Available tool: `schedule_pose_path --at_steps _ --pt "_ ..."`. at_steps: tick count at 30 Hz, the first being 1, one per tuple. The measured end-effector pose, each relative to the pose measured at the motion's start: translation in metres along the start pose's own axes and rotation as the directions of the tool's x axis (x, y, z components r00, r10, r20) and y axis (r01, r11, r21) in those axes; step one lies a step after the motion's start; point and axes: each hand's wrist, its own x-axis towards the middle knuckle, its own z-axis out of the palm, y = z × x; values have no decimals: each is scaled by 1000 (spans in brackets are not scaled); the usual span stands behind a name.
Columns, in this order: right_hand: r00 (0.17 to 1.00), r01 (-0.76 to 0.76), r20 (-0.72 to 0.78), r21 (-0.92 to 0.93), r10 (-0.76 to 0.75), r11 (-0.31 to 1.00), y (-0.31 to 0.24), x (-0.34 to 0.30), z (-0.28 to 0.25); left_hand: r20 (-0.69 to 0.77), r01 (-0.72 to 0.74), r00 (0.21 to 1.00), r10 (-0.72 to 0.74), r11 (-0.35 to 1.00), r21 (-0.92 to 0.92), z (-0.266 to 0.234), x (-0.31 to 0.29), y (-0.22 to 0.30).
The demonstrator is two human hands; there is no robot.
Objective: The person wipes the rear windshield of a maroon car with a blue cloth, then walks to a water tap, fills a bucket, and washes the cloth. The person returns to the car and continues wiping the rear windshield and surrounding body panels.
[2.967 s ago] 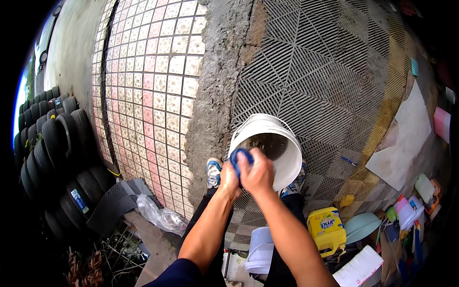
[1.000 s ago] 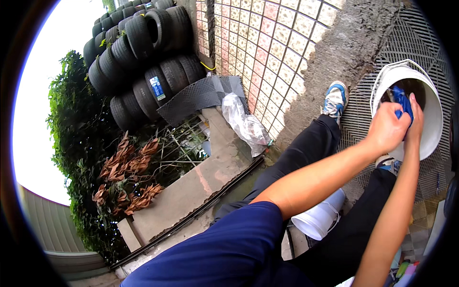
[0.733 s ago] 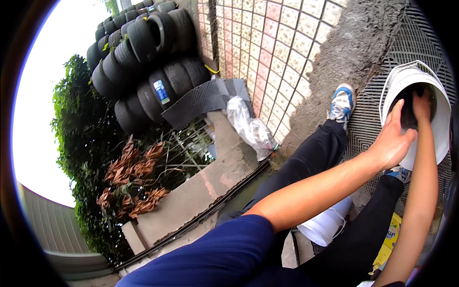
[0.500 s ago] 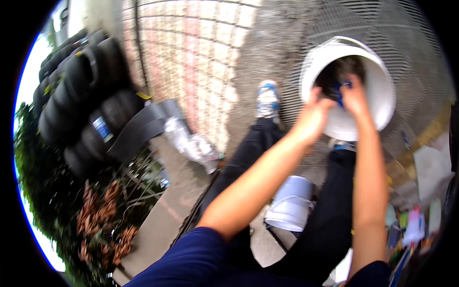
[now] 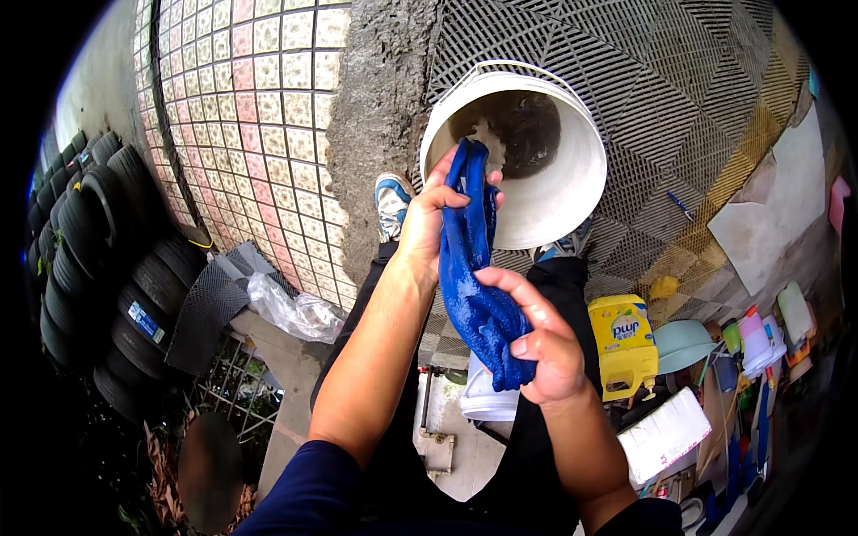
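Observation:
A wet blue cloth (image 5: 478, 281), bunched lengthwise, hangs between my two hands. My left hand (image 5: 423, 230) is closed round its upper end, above the near left rim of a large white bucket (image 5: 568, 192). At the cloth's lower end my right hand (image 5: 552, 350) grips it, thumb and fingers on its right side. Dark murky water (image 5: 536, 134) lies in the bottom of the bucket. The bucket stands tilted in view in front of my feet, its thin handle resting at the far rim.
A smaller white bucket (image 5: 487, 404) sits between my legs. On the right are a yellow jug (image 5: 623, 348), a pale green basin (image 5: 684, 347), a white box (image 5: 666, 435) and mixed clutter. Stacked tyres (image 5: 147, 277) and a clear plastic bag (image 5: 290, 308) are at left. Grey ribbed matting (image 5: 661, 98) covers the ground.
Both hands have come up out of the large bucket, bringing the blue cloth nearer to me. The view has shifted, so the bucket appears further left.

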Motion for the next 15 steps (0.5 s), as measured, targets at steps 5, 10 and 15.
schedule_pose_path --at_steps 5,10,15 --pt "1000 -22 7 -37 23 999 -1 -13 7 -122 62 990 -65 998 -30 22 -2 0" --pt "782 226 118 -969 -612 102 13 26 18 139 256 960 -243 963 -86 -7 15 -4" --pt "512 135 298 -954 -806 -267 26 93 -11 152 422 904 -400 893 -158 -8 17 -16"
